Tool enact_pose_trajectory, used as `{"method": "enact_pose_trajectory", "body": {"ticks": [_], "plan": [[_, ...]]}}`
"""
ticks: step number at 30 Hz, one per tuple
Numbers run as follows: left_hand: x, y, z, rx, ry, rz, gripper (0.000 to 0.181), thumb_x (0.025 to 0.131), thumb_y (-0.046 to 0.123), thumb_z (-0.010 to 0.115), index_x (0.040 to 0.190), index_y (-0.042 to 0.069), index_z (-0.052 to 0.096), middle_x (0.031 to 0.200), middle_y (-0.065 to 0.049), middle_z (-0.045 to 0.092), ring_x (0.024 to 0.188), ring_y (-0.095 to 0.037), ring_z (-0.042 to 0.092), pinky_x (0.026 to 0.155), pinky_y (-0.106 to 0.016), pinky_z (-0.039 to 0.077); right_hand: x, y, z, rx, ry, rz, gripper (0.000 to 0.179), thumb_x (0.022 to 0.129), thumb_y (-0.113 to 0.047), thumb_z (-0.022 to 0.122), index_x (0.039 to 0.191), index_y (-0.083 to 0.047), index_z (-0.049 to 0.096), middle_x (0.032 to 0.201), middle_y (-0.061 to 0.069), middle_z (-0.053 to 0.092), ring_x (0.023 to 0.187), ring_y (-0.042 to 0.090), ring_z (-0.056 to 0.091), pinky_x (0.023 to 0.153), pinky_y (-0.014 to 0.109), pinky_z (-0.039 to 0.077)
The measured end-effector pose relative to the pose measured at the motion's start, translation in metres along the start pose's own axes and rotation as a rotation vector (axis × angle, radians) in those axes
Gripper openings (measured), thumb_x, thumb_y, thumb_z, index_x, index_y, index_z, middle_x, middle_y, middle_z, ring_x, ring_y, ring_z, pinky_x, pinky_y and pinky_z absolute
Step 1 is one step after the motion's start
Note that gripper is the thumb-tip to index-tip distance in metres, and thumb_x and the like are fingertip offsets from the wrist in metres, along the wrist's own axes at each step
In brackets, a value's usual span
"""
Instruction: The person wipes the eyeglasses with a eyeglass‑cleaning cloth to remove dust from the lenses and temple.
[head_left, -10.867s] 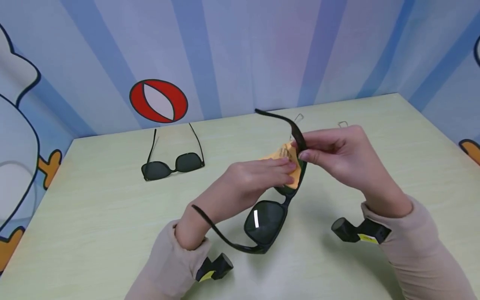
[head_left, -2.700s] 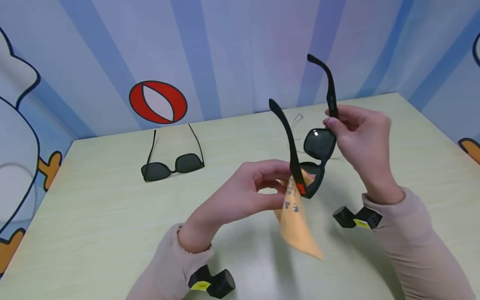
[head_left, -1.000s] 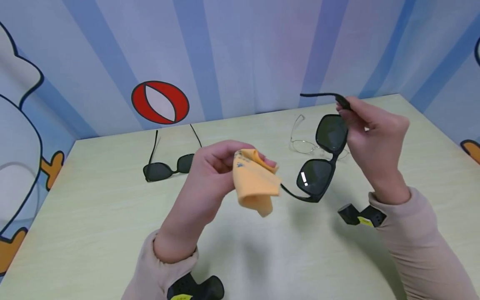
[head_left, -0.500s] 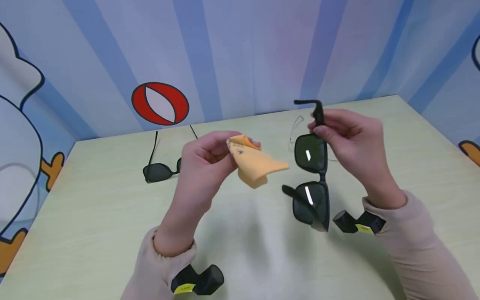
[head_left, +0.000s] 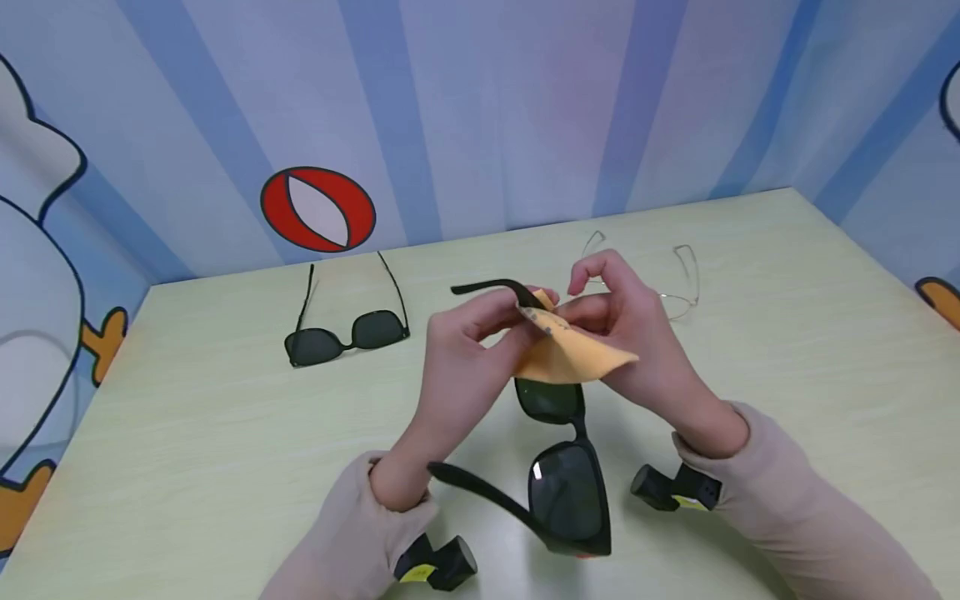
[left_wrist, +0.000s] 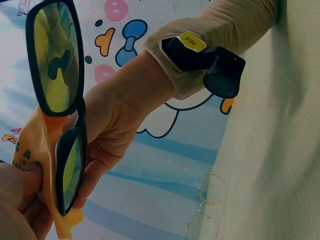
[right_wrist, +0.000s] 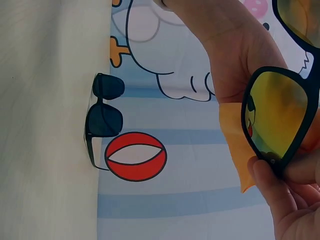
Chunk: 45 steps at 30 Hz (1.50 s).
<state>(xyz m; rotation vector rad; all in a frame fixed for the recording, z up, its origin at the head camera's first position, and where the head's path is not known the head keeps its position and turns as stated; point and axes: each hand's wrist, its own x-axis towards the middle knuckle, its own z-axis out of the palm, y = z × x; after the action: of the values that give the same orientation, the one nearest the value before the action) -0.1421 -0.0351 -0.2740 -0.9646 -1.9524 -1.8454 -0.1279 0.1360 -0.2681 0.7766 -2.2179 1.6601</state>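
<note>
Black-framed sunglasses (head_left: 567, 492) hang tilted between my hands, temples unfolded, one lens lower than the other. My left hand (head_left: 471, 358) pinches a yellow lens cloth (head_left: 573, 357) at the upper lens, which the cloth partly hides. From the other side my right hand (head_left: 637, 337) grips the upper end of the frame; its index finger is raised and bent. In the right wrist view, right-hand fingers (right_wrist: 272, 192) meet the frame's corner beside the lens. The left wrist view has the left thumb (left_wrist: 30, 177) on the printed cloth, close to the lenses.
A second pair of black sunglasses (head_left: 345, 337) lies with temples spread at the back left of the pale table (head_left: 225, 467). Thin wire-framed glasses (head_left: 686, 304) lie behind my right hand, partly covered by it. A striped backdrop (head_left: 480, 108) rises along the table's back edge.
From apart, the hands have come together: the sunglasses moved left and down, and the cloth now meets the upper lens. Earlier the cloth was on a lens, then drawn away left.
</note>
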Motion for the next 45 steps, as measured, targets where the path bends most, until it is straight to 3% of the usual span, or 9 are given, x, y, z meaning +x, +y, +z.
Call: {"method": "enact_pose_trajectory", "body": {"ticks": [6,11,15,18,26,31,35,39,45], "plan": [[-0.003,-0.001,0.006,0.047,0.083,0.040,0.012,0.085,-0.005,0.063,0.095,-0.004,0.068,0.092,-0.013,0.069,0.084,-0.012,0.066,0.079,-0.030,0.055,-0.001,0.002,0.004,-0.105,0.003,-0.070,0.042,0.068,0.030,0.052,0.097,0.003,0.041,0.077,0.012,0.069,0.061,0.010,0.057,0.044,0.022,0.037],[-0.003,0.007,0.002,0.053,0.139,0.005,0.014,0.085,-0.003,0.065,0.097,-0.005,0.069,0.093,-0.013,0.069,0.089,-0.012,0.066,0.081,-0.030,0.054,-0.001,0.001,0.007,-0.242,0.057,-0.066,0.032,0.074,0.021,0.059,0.096,-0.003,0.056,0.080,0.004,0.066,0.056,0.011,0.050,0.047,0.022,0.037],[-0.001,0.016,-0.005,0.011,0.198,0.055,0.015,0.082,-0.008,0.064,0.097,-0.008,0.067,0.092,-0.016,0.069,0.086,-0.017,0.066,0.079,-0.033,0.055,0.000,0.004,0.007,-0.310,0.053,-0.057,0.025,0.080,0.014,0.062,0.098,-0.002,0.068,0.085,0.005,0.067,0.053,0.011,0.043,0.049,0.023,0.037],[0.000,0.021,-0.010,-0.028,0.214,0.096,0.017,0.081,-0.012,0.063,0.098,-0.010,0.065,0.091,-0.019,0.069,0.086,-0.021,0.067,0.079,-0.036,0.055,-0.001,0.007,0.005,-0.335,0.030,-0.077,0.025,0.080,0.013,0.063,0.100,0.000,0.070,0.079,0.004,0.066,0.049,0.010,0.038,0.047,0.023,0.036],[0.001,0.025,-0.017,-0.091,0.194,0.149,0.016,0.084,-0.016,0.056,0.096,-0.012,0.065,0.093,-0.019,0.069,0.089,-0.027,0.067,0.081,-0.039,0.054,0.001,0.009,0.001,-0.325,0.006,-0.071,0.022,0.079,0.012,0.065,0.098,0.002,0.071,0.093,0.010,0.070,0.069,0.012,0.060,0.059,0.018,0.047],[0.003,0.026,-0.022,-0.136,0.227,0.158,0.016,0.083,-0.017,0.055,0.096,-0.014,0.064,0.093,-0.023,0.068,0.089,-0.029,0.067,0.081,-0.043,0.053,0.003,0.010,-0.001,-0.267,-0.002,-0.034,0.020,0.080,0.010,0.066,0.098,0.002,0.070,0.093,0.010,0.070,0.077,0.014,0.066,0.067,0.020,0.054],[0.004,0.030,-0.030,-0.180,0.334,0.171,0.014,0.082,-0.017,0.056,0.094,-0.015,0.064,0.090,-0.016,0.070,0.087,-0.028,0.068,0.081,-0.042,0.054,0.007,0.014,-0.006,-0.237,0.009,0.032,0.018,0.080,0.007,0.068,0.097,0.003,0.070,0.090,0.011,0.070,0.080,0.016,0.068,0.069,0.023,0.055],[0.006,0.037,-0.042,-0.245,0.490,0.186,0.015,0.083,-0.016,0.057,0.094,-0.010,0.066,0.088,-0.013,0.070,0.087,-0.028,0.067,0.083,-0.040,0.053,0.010,0.019,-0.015,-0.255,0.027,0.180,0.018,0.082,0.000,0.068,0.101,0.002,0.069,0.089,0.012,0.070,0.078,0.012,0.068,0.070,0.021,0.054],[0.013,0.042,-0.056,-0.189,0.657,0.167,0.013,0.083,-0.009,0.063,0.095,-0.008,0.068,0.090,-0.016,0.070,0.090,-0.031,0.065,0.086,-0.039,0.052,0.012,0.025,-0.026,-0.256,0.040,0.356,0.028,0.086,-0.012,0.068,0.111,0.001,0.065,0.098,0.014,0.069,0.081,0.007,0.066,0.074,0.020,0.052]]}}
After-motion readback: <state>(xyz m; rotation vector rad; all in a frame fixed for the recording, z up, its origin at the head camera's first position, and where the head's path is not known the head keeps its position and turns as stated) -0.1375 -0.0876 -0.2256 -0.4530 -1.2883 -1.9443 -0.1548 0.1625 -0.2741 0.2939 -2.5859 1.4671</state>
